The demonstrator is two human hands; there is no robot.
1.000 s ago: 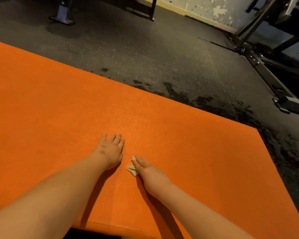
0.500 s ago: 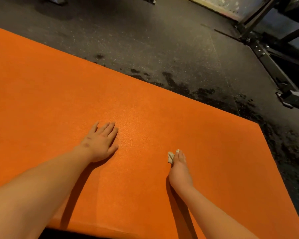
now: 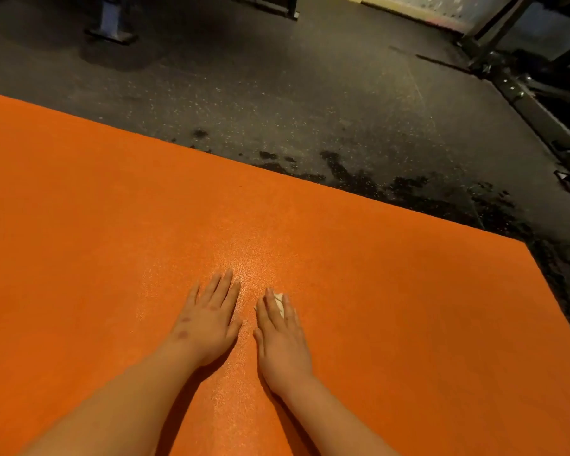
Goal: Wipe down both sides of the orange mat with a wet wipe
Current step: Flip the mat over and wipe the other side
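Left forearm (image 3: 122,399): bare, enters from the lower left and runs up to the wrist.
Right forearm (image 3: 336,422): bare, enters from the lower right, angled inward.
Left hand (image 3: 211,320): palm down, flat on the mat, fingers straight and close together. Holds nothing. Dark marks on the back of the hand.
Right hand (image 3: 282,327): palm down just beside the left hand with a narrow strip of mat between them. Fingers are straight and press on the wipe.
Wipe (image 3: 279,300): small, white and crumpled, pinned under the right fingers. Only a bit shows between two fingers and at their tips.
Mat (image 3: 79,225): orange, with a fine grainy surface, lying flat on the floor. It fills the near and left part of the view. Its far edge runs diagonally from the left side down to a corner at the right. A faint sheen shows around and ahead of the fingertips.
Floor (image 3: 277,93): dark, speckled with light flecks.
Dark patches (image 3: 408,192): irregular blotches on the floor along the mat's far edge, denser toward the right.
Metal frame (image 3: 533,106): a bar lying on the floor at the far right, with bolts visible.
Post base (image 3: 112,31): far left, standing on the floor.
Wall (image 3: 441,4): pale, at the top edge.
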